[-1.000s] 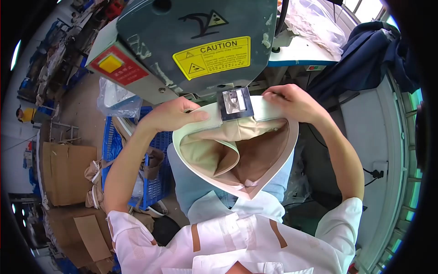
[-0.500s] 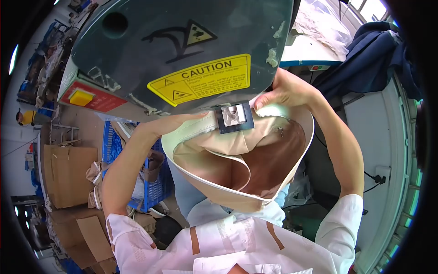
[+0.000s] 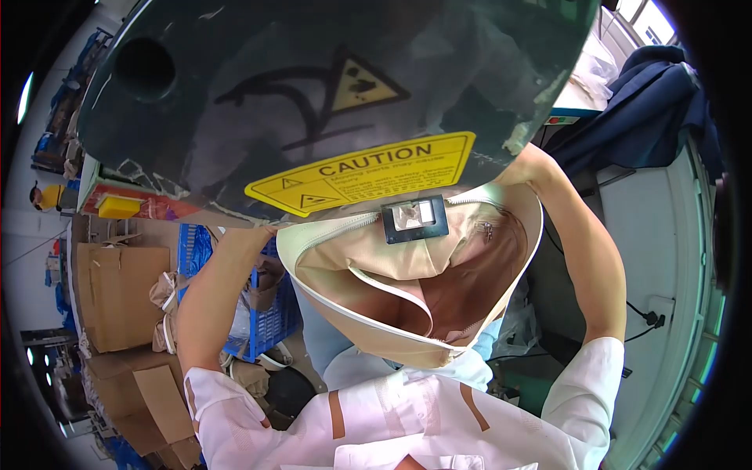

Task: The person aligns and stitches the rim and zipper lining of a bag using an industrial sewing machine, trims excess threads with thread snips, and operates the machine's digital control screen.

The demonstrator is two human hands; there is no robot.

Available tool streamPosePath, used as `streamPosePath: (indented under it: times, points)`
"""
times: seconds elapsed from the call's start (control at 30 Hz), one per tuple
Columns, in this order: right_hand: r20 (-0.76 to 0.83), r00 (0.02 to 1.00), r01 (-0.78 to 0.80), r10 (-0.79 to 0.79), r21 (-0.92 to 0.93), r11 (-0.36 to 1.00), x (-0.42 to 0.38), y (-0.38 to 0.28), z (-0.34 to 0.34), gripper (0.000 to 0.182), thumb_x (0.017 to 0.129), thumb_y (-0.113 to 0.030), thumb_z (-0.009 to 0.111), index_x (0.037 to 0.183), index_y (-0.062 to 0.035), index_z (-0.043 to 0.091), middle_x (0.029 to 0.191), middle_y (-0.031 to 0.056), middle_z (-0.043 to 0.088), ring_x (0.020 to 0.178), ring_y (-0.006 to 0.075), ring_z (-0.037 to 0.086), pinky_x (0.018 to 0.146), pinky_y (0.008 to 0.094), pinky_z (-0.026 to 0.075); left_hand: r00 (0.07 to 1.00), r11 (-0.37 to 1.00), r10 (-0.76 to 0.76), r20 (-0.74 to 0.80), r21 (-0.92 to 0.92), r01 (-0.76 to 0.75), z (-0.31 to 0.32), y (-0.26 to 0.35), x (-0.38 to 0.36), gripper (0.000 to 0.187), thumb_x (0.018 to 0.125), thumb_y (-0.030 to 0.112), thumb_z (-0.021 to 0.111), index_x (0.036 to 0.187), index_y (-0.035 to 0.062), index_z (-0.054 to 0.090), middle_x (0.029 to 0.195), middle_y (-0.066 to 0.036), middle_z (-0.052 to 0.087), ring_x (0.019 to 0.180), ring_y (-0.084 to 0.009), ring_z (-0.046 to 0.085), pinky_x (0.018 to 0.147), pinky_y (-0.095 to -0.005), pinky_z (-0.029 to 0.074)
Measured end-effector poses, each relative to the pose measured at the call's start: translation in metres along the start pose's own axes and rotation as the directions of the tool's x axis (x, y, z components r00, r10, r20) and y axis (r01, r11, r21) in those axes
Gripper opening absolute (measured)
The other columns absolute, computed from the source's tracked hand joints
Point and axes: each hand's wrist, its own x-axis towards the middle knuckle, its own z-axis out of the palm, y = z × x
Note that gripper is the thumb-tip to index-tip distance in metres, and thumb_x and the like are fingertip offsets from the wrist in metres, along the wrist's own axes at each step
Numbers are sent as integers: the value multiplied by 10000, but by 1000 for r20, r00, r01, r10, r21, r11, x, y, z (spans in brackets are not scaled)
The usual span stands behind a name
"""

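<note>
A beige bag (image 3: 368,333) with white piping and a zip along its mouth hangs open toward me, its pale lining showing. Its far edge meets the underside of a dark machine head (image 3: 235,102), where a small black plate with a bright metal window (image 3: 415,219) sits over the lining. My left hand (image 3: 266,233) reaches the bag's left rim, but the machine head hides its fingers. At the right rim is my right hand (image 3: 518,168), only its back and wrist showing; its fingers are hidden as well.
The machine bears a yellow caution label (image 3: 360,172) and a yellow button (image 3: 119,207). A blue crate (image 3: 266,325) and cardboard boxes (image 3: 121,294) stand on the left. Dark blue cloth (image 3: 650,102) hangs at the right, above a plug and cable (image 3: 652,319).
The machine head appears larger and lower in view, now covering the fingers of both hands. The black plate and the bag's mouth sit slightly lower and further right.
</note>
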Motion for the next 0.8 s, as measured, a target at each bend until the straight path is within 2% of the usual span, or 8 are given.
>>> streamPosePath:
  times: [0.13, 0.23, 0.33, 0.57, 0.7, 0.77, 0.8]
  points:
    - [-17, 1000, 27, -27, -1, 1000, -2, 1, 2, 341, 757, -266, 856, 947, -4, 747, 800, 13, 713, 768, 75, 594, 743, 252, 484, 999, 1000, 1, -35, 8, -1, 2, -3, 7, 640, 839, 423, 746, 1321, 60, 531, 1294, -115, 521, 1177, -195, 473, 1008, -335, 378]
    - [-2, 1000, -28, 29, 61, 998, -4, -8, -2, 344, 753, -261, 859, 956, -5, 748, 817, 16, 721, 767, 76, 595, 741, 251, 483, 999, 1000, -1, -49, 9, 1, 4, -5, 10, 607, 844, 415, 740, 1296, 58, 550, 1261, -113, 539, 1146, -191, 486, 987, -336, 392]
    - [23, 996, -85, 84, 17, 996, -4, -12, -3, 350, 749, -258, 861, 964, -5, 749, 829, 23, 727, 765, 77, 597, 740, 251, 483, 999, 1000, -3, -54, 4, 4, 6, -5, 13, 575, 849, 408, 735, 1272, 56, 569, 1228, -111, 558, 1115, -187, 500, 966, -336, 405]
    - [-6, 998, -62, 62, 5, 998, -4, -7, 0, 349, 742, -260, 865, 963, -14, 752, 833, 27, 730, 772, 77, 601, 741, 253, 484, 1000, 1000, 3, -27, -24, -4, 7, -5, 15, 504, 860, 391, 722, 1215, 50, 614, 1150, -107, 602, 1044, -177, 531, 918, -338, 437]
    - [-45, 994, -101, 97, -93, 991, -3, -2, 2, 370, 731, -271, 873, 978, -23, 753, 837, 29, 730, 775, 84, 604, 746, 255, 485, 998, 994, 31, 60, -103, -25, 12, 2, 14, 466, 867, 381, 714, 1182, 47, 639, 1105, -104, 627, 1002, -171, 549, 891, -339, 455]
    - [-63, 997, -58, 53, -81, 995, -2, 2, 2, 394, 717, -292, 880, 977, -25, 752, 838, 24, 727, 771, 90, 605, 745, 260, 487, 984, 981, 65, 167, -190, -33, 19, 8, 15, 448, 871, 377, 710, 1166, 45, 652, 1083, -103, 640, 982, -168, 558, 877, -340, 464]
    - [-36, 998, -54, 50, -125, 991, -2, 1, 0, 384, 738, -297, 863, 976, -18, 749, 827, 39, 724, 765, 97, 607, 743, 267, 492, 958, 965, 93, 270, -263, -19, 22, 11, 13, 439, 872, 374, 708, 1158, 44, 659, 1072, -102, 646, 972, -166, 563, 870, -340, 468]
